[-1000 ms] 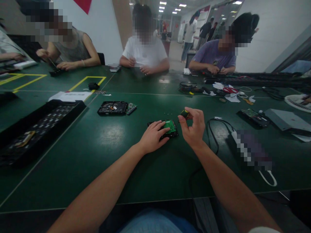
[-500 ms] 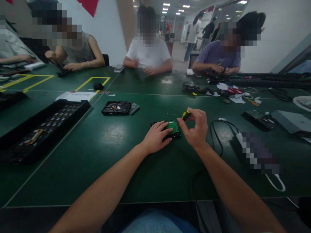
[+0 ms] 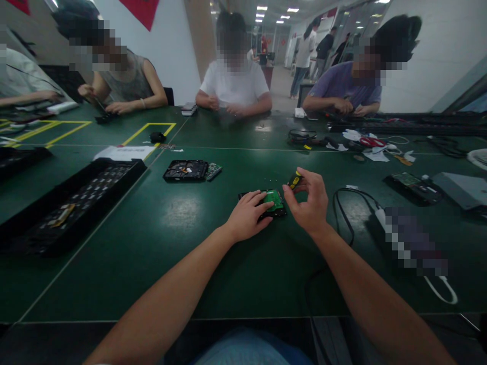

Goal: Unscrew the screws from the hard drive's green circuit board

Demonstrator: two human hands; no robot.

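Observation:
A hard drive [image 3: 280, 208] with a green circuit board lies flat on the table in front of me. My left hand [image 3: 249, 215] rests across it, fingers stretched out and apart over the board, thumb by its near edge. My right hand [image 3: 310, 200] pinches a yellow-and-black screwdriver [image 3: 294, 180] just right of the drive; its tip is hard to make out. Several tiny screws [image 3: 270, 180] lie behind the drive. Farther left sits another hard drive [image 3: 185, 170], with a loose circuit board [image 3: 214, 171] against its right side.
A long black tray [image 3: 125, 167] stands at left, with paper [image 3: 125, 152] behind it. Right of my hand are a black cable [image 3: 344, 223], a boxy device [image 3: 413, 187], a grey case [image 3: 462, 187] and a partly blurred item [image 3: 414, 243]. Several people sit across the green table [image 3: 152, 284].
The whole view has shifted slightly, so things appear a little farther right. Both hands keep about the same places by the hard drive, and the screwdriver stays in my right hand.

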